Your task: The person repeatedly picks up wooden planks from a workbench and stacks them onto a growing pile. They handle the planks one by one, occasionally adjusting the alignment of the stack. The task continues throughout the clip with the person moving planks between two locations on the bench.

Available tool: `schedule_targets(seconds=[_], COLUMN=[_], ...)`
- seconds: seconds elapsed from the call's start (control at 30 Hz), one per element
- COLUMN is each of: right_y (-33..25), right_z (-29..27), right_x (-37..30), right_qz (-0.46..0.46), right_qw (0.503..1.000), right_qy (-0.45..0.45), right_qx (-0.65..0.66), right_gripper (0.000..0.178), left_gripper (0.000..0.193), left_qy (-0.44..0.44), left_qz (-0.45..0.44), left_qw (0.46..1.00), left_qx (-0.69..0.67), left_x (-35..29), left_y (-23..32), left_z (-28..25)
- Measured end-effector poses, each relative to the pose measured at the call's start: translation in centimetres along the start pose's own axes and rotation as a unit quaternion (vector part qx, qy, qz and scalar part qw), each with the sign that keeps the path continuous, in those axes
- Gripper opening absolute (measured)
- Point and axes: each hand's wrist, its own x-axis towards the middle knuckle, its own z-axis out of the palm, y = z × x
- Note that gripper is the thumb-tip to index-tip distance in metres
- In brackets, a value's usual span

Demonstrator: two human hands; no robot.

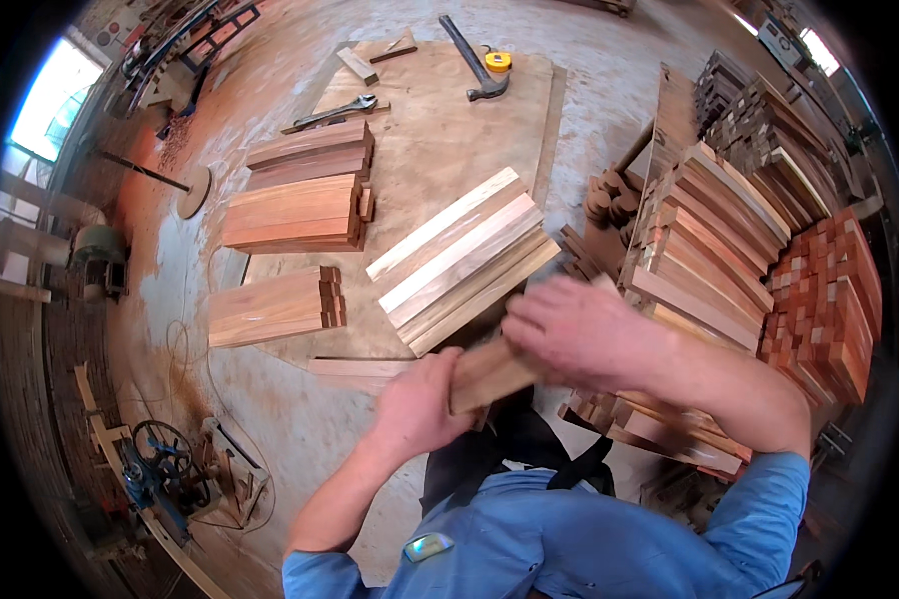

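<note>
Close to my body, a short brown wooden board (pixel 491 376) is held between both hands. My left hand (pixel 425 402) is closed round its left end, thumb along the near side. Over its right end curls my right hand (pixel 581 331), slightly blurred, with the fingertips partly hidden. Just beyond the hands, pale wooden boards (pixel 464 255) lie side by side at a slant on a plywood tabletop (pixel 425 130). Below them at the left, a pinkish board (pixel 360 369) lies partly behind my left hand.
Stacks of reddish boards (pixel 290 213) line the table's left side. An adjustable wrench (pixel 338 110), a claw hammer (pixel 469 60) and a yellow tape measure (pixel 497 62) lie toward the far end. Tall piles of wooden boards (pixel 709 240) stand at the right. Machinery with a handwheel (pixel 160 449) stands lower left.
</note>
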Motion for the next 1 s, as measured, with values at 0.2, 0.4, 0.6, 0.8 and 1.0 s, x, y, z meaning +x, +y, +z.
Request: schedule_targets(seconds=[0.2, 0.4, 0.6, 0.8, 1.0], right_y=[0.8, -3.2, -8.4, -11.5, -14.1], right_z=[-3.6, -0.3, 3.8, 7.7, 8.4], right_x=[-2.9, -7.8, -9.1, -9.0, -10.3], right_qz=[0.166, 0.28, 0.36, 0.396, 0.492], right_qw=[0.97, 0.92, 0.844, 0.792, 0.735], right_qy=[0.125, 0.107, 0.104, 0.142, 0.159], right_qx=[0.126, 0.253, 0.383, 0.442, 0.438], right_gripper=[0.059, 0.059, 0.056, 0.053, 0.052], left_gripper=[0.077, 0.081, 0.075, 0.068, 0.068], left_qy=[0.102, 0.188, 0.183, 0.11, 0.051], left_qz=[-0.163, -0.151, -0.146, -0.107, -0.1], left_qw=[0.981, 0.968, 0.966, 0.982, 0.981], left_qx=[-0.018, 0.069, 0.113, 0.111, 0.161], left_x=[3.4, 8.7, 15.3, 26.0, 33.5], left_y=[-3.2, -7.1, -9.1, -9.7, -11.7], left_z=[-2.1, -3.7, -4.8, -5.7, -2.6])
